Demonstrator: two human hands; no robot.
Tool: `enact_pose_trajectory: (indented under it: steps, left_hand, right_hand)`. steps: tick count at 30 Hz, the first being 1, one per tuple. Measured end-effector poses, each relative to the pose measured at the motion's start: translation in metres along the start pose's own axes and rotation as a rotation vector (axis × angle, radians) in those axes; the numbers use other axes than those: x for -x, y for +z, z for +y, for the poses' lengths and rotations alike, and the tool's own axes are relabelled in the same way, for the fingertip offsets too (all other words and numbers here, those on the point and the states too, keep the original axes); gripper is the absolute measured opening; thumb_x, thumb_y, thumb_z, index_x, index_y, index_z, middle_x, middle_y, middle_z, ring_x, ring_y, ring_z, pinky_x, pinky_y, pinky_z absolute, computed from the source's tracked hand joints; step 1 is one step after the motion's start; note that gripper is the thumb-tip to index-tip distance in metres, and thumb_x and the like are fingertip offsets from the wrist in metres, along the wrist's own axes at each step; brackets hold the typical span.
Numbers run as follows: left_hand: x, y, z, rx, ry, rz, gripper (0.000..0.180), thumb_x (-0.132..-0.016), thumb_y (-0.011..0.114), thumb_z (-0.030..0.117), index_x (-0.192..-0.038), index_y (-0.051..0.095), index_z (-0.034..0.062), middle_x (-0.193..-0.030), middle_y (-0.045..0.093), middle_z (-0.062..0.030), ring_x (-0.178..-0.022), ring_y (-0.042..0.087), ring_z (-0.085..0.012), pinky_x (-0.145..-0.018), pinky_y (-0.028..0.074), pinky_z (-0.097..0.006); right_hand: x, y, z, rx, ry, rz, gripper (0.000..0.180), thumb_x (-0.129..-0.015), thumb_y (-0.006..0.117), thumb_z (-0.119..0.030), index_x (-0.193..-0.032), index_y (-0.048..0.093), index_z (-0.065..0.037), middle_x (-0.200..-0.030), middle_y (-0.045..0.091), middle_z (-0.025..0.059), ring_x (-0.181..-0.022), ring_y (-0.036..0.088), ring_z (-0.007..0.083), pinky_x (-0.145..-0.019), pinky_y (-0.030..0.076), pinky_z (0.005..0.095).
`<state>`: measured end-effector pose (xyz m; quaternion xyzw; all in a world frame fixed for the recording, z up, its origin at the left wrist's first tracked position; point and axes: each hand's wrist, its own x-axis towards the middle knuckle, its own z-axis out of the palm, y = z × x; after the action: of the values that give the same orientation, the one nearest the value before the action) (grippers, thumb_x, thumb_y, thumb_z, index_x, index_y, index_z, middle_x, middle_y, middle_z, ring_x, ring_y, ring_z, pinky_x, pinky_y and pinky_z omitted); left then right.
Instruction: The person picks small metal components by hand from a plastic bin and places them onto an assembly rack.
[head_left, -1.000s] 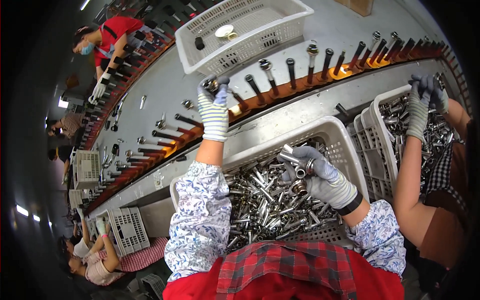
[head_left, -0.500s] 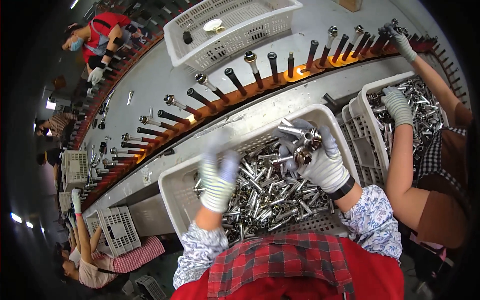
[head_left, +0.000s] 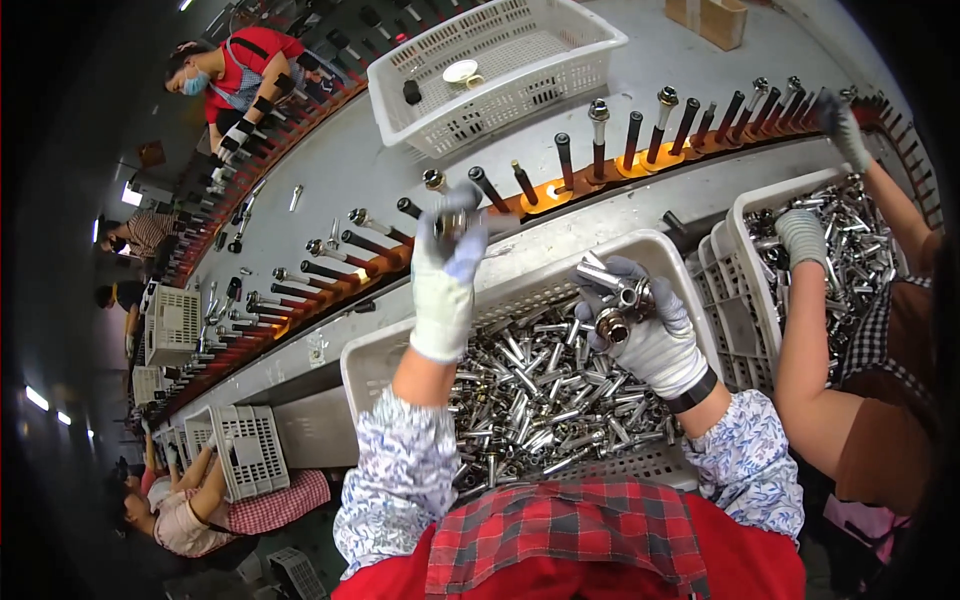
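Note:
My left hand [head_left: 443, 295], in a pale knitted glove, is raised at the curved row of upright rods. Its fingers are closed around a chrome metal piece [head_left: 452, 226] with a round head, partly smeared by motion. My right hand [head_left: 660, 345], gloved with a dark wristband, is closed on several chrome tube-shaped pieces [head_left: 612, 322] with ring-like heads. It hovers over the right part of a white plastic basket [head_left: 352, 362] holding a heap of similar shiny metal parts [head_left: 540, 395].
Beyond the basket curves an orange-lit rail [head_left: 545, 198] of dark rods, several topped with chrome heads. An open white crate [head_left: 500, 110] and cardboard box [head_left: 708, 22] stand behind it. On my right, a co-worker's gloved hand [head_left: 801, 237] is at another parts basket [head_left: 745, 205]. Others work at left.
My left hand has moved up and away from the heap to the rod row, now with a chrome piece in it. My right hand stays over the basket. The view has shifted slightly.

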<state>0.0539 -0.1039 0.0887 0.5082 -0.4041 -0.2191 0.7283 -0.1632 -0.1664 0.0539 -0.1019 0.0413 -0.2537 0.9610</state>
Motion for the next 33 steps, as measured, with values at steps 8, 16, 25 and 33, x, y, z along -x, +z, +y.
enact_pose_trajectory:
  steps: [8,16,25,33]
  left_hand:
    - [-0.084,-0.045,-0.072,-0.686,0.023,-0.042,0.017,-0.092,0.054,0.006,-0.107,0.048,0.0024,-0.095,0.063,-0.0094,-0.089,0.061,-0.0165,-0.081,0.049,-0.028]
    - [-0.069,-0.119,-0.09,-0.682,-0.067,0.079,0.021,-0.093,0.054,0.017,-0.102,0.045,0.0006,-0.091,0.066,-0.012,-0.084,0.059,-0.0195,-0.083,0.045,-0.033]
    - [0.039,-0.06,-0.035,-0.808,0.187,0.068,0.06,-0.083,0.057,0.014,-0.137,0.035,0.0018,-0.138,0.039,-0.0205,-0.129,0.037,-0.0319,-0.109,0.026,-0.04]
    - [0.077,-0.007,-0.014,-0.911,-0.086,-0.848,0.054,-0.076,0.056,0.008,-0.13,0.047,0.0116,-0.122,0.057,-0.0151,-0.106,0.058,-0.0328,-0.089,0.048,-0.038]
  right_hand:
    - [-0.004,-0.004,-0.001,0.113,-0.028,0.089,0.06,-0.083,0.064,-0.045,-0.127,0.045,-0.007,-0.125,0.052,0.0182,-0.104,0.058,0.0306,-0.095,0.046,0.0415]
    - [-0.009,-0.003,0.005,0.075,0.028,0.042,0.054,-0.084,0.064,-0.037,-0.127,0.047,-0.008,-0.128,0.051,0.0173,-0.114,0.053,0.0315,-0.097,0.044,0.0448]
    - [-0.007,-0.018,0.006,0.15,0.118,0.126,0.054,-0.085,0.062,-0.044,-0.126,0.049,-0.012,-0.122,0.056,0.01,-0.104,0.059,0.0238,-0.083,0.052,0.0449]
    - [0.004,-0.015,0.028,0.465,0.505,0.208,0.074,-0.083,0.07,-0.03,-0.14,0.029,-0.008,-0.122,0.055,0.0062,-0.113,0.053,0.0187,-0.082,0.049,0.0378]
